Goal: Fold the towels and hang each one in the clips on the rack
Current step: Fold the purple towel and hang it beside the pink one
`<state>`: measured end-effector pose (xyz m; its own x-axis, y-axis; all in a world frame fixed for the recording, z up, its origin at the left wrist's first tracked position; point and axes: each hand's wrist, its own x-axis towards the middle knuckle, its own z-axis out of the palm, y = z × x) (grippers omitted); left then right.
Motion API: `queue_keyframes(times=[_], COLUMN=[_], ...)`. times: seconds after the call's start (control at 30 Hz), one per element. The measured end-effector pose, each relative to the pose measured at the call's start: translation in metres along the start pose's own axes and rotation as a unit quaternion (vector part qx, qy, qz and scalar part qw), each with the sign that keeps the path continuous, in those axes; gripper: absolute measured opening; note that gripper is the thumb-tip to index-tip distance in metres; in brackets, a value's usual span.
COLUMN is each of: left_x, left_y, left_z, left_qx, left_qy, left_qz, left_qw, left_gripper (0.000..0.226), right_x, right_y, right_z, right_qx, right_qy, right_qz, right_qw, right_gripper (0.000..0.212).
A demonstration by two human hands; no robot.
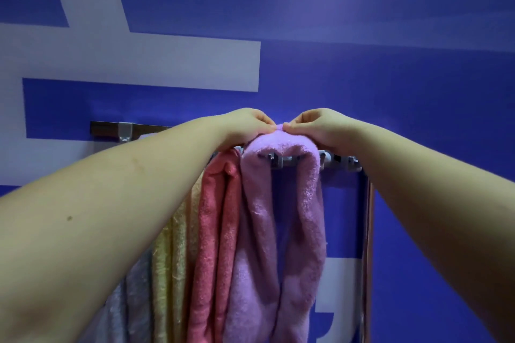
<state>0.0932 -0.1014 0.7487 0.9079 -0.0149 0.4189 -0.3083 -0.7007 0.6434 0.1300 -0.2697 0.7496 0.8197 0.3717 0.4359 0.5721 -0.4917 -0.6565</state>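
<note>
With the yellow towel and pink towel already hanging off at eight o'clock, my left hand and right hand pinch the purple towel at its fold, fingers curled tight, to seat it in the rack clip at twelve o'clock.

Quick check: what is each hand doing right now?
Left hand: pinching the top of the purple towel.
Right hand: pinching the same towel's top.
</note>
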Motion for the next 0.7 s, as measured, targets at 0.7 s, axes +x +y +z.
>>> queue_keyframes(times=[0.7], left_x=[0.012], left_y=[-0.019], left_z=[0.012], left_qx=[0.215], left_qy=[0.051], left_qz=[0.007], left_qw=[0.975], left_gripper=[0.013], right_x=[0.01], right_y=[0.021], right_z=[0.027], right_qx=[-0.16], right_qy=[0.082], right_qz=[-0.048], right_qw=[0.983], right_gripper=[0.009])
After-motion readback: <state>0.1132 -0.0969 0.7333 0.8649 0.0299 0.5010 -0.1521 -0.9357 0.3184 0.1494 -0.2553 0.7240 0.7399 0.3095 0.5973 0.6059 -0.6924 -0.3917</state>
